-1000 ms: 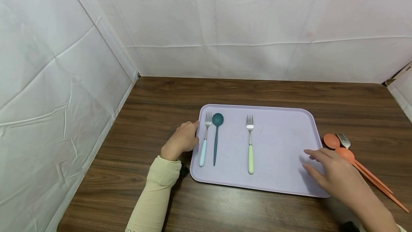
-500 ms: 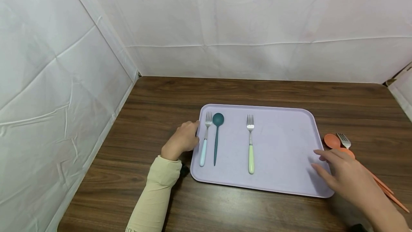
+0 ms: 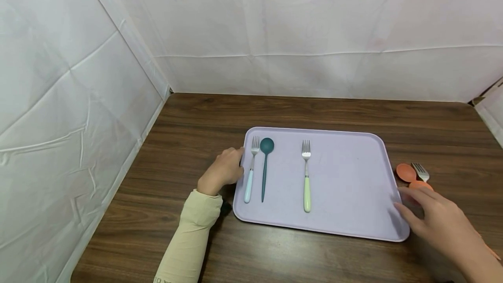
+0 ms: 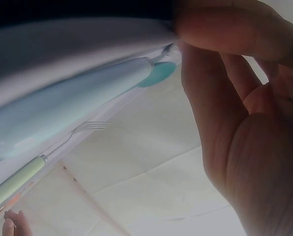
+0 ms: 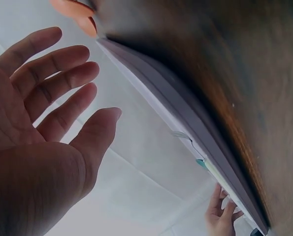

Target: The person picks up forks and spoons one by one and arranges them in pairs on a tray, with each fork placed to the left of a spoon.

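Presently, the lilac tray [image 3: 346,187] lies on the desk [image 3: 294,252] between both hands' fingers. Left hand [image 3: 223,170] fingers pinch its adjacent rim; successively farther from them, it contains a blue-handled fork [image 3: 249,185], teal spoon [image 3: 267,145] and green-handled fork [image 3: 307,193]. Right hand [image 3: 442,219] fingers stand apart beside the opposite rim; orange spoons [image 3: 406,172] lie just beyond.

1. The bench [image 3: 192,139] is dark brown wood, its streaked grain running side to side, with a soft shine in front of the tray [image 3: 346,187].
2. The tray, pale lilac with rounded corners and a raised rim, lies with its long sides running across.
3. Just beside its right end lie an orange spoon [image 3: 406,172] and a metal fork [image 3: 420,171].
4. A second spoon [image 3: 421,185], also orange, lies just nearer, mostly hidden.
5. Farther right, an orange tip [image 3: 493,253] shows.
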Motion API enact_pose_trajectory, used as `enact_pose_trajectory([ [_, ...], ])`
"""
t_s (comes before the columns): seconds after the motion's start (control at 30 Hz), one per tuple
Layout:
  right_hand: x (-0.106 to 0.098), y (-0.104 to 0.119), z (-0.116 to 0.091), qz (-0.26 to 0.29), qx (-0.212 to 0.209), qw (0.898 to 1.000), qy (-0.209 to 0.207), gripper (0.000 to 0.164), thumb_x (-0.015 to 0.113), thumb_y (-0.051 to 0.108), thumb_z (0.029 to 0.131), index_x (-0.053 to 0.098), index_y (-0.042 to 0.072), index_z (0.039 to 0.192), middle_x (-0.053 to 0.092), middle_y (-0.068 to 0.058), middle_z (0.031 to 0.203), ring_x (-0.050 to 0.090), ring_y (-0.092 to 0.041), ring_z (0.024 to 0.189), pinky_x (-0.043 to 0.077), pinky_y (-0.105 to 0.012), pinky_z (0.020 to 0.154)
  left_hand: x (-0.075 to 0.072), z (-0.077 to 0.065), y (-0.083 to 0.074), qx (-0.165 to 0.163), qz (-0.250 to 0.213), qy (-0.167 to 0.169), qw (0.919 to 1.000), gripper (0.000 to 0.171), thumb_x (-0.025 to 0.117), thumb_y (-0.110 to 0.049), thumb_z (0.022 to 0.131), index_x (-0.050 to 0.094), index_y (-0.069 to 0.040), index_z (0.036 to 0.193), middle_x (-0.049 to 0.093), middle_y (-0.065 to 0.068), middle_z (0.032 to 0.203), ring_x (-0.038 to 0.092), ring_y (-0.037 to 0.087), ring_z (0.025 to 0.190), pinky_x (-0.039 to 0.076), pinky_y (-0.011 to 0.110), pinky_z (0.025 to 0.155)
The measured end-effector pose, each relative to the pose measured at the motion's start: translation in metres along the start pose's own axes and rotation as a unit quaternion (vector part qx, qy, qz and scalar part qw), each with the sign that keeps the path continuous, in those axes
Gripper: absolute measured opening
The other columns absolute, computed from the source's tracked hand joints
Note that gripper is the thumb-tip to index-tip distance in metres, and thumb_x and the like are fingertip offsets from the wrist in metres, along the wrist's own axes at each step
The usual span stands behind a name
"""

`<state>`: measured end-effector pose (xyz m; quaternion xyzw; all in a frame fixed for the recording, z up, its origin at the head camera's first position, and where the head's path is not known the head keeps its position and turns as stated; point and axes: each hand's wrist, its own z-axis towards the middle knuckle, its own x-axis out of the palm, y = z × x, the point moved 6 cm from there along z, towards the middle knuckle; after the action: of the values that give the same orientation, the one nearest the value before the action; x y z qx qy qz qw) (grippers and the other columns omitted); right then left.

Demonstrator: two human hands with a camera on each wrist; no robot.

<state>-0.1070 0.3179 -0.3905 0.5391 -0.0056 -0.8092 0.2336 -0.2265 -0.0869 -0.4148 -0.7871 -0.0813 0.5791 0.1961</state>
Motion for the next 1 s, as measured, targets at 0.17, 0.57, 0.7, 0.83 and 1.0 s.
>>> enact_pose_trajectory([
  [0.17, -0.004, -0.006, -0.004, -0.011, 0.001, 1.000, 0.005, 0.034, 0.080, 0.014, 0.067, 0.066, 0.009, 0.098, 0.062, -0.006, 0.090, 0.057, -0.025, 0.073, 0.041, -0.045, 0.062, 0.000, 0.000, 0.001, -0.002, -0.002, 0.000, 1.0000, 0.056, 0.056, -0.007, 0.088, 0.038, -0.002, 0.141, 0.047, 0.020, 0.131, 0.048, 0.029, 0.109, 0.042, 0.044, 0.090],
  [0.57, -0.008, -0.022, -0.013, -0.030, 0.028, 0.999, 0.016, 0.020, 0.078, 0.020, 0.072, 0.061, 0.013, 0.079, 0.057, 0.001, 0.073, 0.044, -0.009, 0.058, 0.036, -0.034, 0.047, -0.001, 0.000, 0.001, -0.004, 0.003, 0.005, 1.0000, 0.056, 0.056, -0.007, 0.088, 0.038, -0.002, 0.141, 0.046, 0.020, 0.131, 0.046, 0.031, 0.114, 0.040, 0.045, 0.092],
  [0.7, -0.009, -0.027, -0.017, -0.039, 0.043, 0.998, 0.015, 0.022, 0.077, 0.023, 0.073, 0.060, 0.011, 0.077, 0.052, 0.002, 0.067, 0.037, -0.005, 0.056, 0.032, -0.030, 0.045, 0.000, 0.001, 0.001, -0.005, 0.005, 0.003, 1.0000, 0.056, 0.056, -0.007, 0.088, 0.038, -0.002, 0.141, 0.046, 0.020, 0.131, 0.047, 0.030, 0.114, 0.040, 0.045, 0.092],
  [0.83, -0.010, -0.032, -0.021, -0.049, 0.061, 0.997, 0.017, 0.027, 0.078, 0.025, 0.073, 0.064, 0.003, 0.083, 0.053, 0.000, 0.067, 0.042, -0.009, 0.056, 0.035, -0.033, 0.046, 0.001, 0.003, 0.002, -0.003, 0.006, 0.001, 1.0000, 0.056, 0.056, -0.008, 0.088, 0.039, -0.002, 0.141, 0.047, 0.019, 0.131, 0.047, 0.030, 0.114, 0.041, 0.044, 0.092],
  [1.0, -0.010, -0.040, -0.025, -0.046, 0.076, 0.996, 0.007, 0.031, 0.075, 0.020, 0.076, 0.066, -0.005, 0.091, 0.056, -0.005, 0.068, 0.048, -0.016, 0.055, 0.039, -0.038, 0.046, 0.001, 0.003, 0.002, 0.002, 0.007, 0.000, 1.0000, 0.056, 0.056, -0.007, 0.088, 0.039, -0.001, 0.140, 0.047, 0.020, 0.130, 0.047, 0.030, 0.114, 0.041, 0.045, 0.092],
])
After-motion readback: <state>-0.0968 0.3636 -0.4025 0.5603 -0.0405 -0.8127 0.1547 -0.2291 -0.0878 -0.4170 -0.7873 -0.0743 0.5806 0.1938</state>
